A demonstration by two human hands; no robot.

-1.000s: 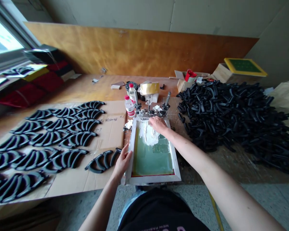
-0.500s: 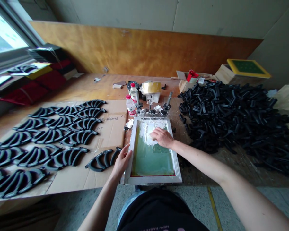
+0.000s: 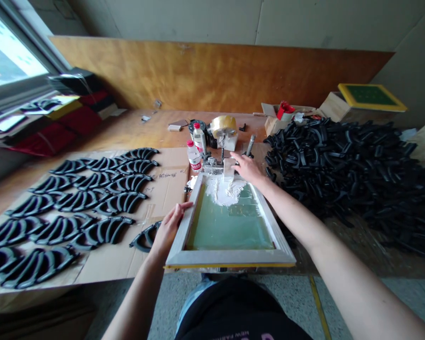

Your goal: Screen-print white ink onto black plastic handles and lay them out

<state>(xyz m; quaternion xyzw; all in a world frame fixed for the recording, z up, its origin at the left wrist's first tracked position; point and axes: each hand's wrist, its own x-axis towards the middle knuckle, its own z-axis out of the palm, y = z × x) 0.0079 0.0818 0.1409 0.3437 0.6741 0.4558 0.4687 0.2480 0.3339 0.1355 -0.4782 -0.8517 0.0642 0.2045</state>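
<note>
A silk-screen frame with an aluminium border and green mesh lies in front of me, its near end raised. White ink is smeared over the mesh's far part. My left hand holds the frame's left rail, fingertips on top; its underside is hidden. At the far end, a pale flat squeegee stands upright against the metal hinge clamp. My right hand is just right of the squeegee, fingers stretched out and apart, fingertips beside its edge.
Rows of curved black handles lie on cardboard at the left. A big heap of black handles fills the right. Behind the clamp stand two red-capped bottles and a roll of tape. A yellow-framed screen rests far right.
My right hand has moved from the mesh to the far clamp, and its fingers have spread beside the squeegee. The frame's near end has risen, with my left hand at its left rail.
</note>
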